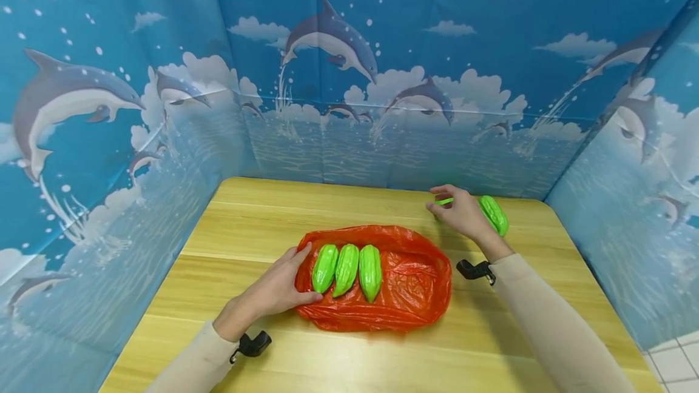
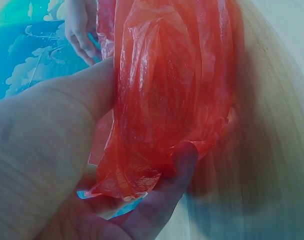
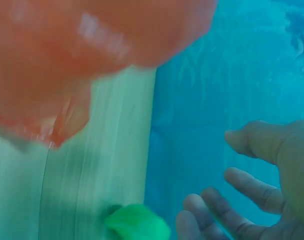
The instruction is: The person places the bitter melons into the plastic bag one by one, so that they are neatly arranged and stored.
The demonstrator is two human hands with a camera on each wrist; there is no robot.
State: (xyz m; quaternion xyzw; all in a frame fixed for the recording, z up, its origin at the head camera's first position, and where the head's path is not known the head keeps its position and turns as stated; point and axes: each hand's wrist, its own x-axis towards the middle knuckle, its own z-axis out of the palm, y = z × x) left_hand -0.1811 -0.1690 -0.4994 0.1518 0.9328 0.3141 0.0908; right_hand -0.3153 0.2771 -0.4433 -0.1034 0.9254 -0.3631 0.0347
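A red plastic bag (image 1: 409,284) lies spread open on the table. Inside its left half sit three glossy green ridged fruits, like bitter melons (image 1: 370,272), side by side. My left hand (image 1: 281,284) grips the bag's left side; up close in the left wrist view, its fingers curl at the red film (image 2: 157,90). Over the table's back right is my right hand (image 1: 461,214), fingers apart and nothing held in the right wrist view. A sliver of green (image 1: 445,201) shows by its fingertips, mostly hidden. Just right of that hand lies another green ridged fruit (image 1: 494,216).
The wooden table (image 1: 240,211) meets a dolphin-print sheet (image 1: 349,138) along its back edge, and similar sheets rise at both sides. Each wrist carries a small black camera mount (image 1: 253,344). White tiles (image 1: 671,362) show at the lower right.
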